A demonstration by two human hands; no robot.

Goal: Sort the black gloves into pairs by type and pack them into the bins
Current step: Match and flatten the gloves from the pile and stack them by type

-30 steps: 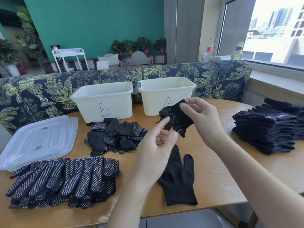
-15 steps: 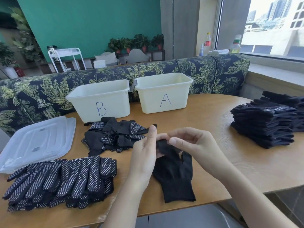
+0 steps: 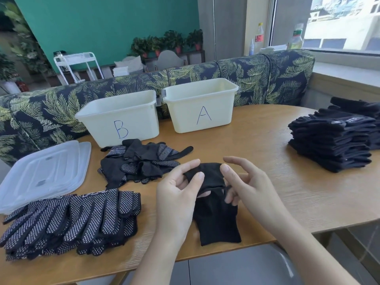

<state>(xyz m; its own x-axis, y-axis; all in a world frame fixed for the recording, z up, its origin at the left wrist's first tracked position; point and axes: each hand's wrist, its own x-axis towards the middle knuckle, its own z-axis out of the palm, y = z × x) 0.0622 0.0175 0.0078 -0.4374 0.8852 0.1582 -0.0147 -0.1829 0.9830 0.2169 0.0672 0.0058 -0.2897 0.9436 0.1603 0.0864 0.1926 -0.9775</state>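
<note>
Both of my hands work a plain black glove [image 3: 213, 214] over the table's near edge. My left hand [image 3: 176, 194] pinches its folded top between thumb and fingers. My right hand [image 3: 244, 184] grips the same fold from the right, its lower fingers curled under the fabric. The glove's cuff end lies flat on the wood below. A loose heap of mixed gloves [image 3: 139, 163] lies behind my hands. White-dotted gloves [image 3: 70, 221] are stacked at near left; plain dark gloves [image 3: 333, 142] are stacked at far right. Bin B [image 3: 121, 118] and bin A [image 3: 201, 105] stand at the back.
Clear plastic lids [image 3: 43, 173] lie at the left of the wooden table [image 3: 267, 161]. A leaf-patterned sofa back [image 3: 267, 77] runs behind the bins. The table's front edge is just below my wrists, with a grey chair seat [image 3: 236, 268] under it.
A second ago my right hand held a dotted glove up near bin A. Both hands have dropped to the plain glove on the table and folded its upper part over.
</note>
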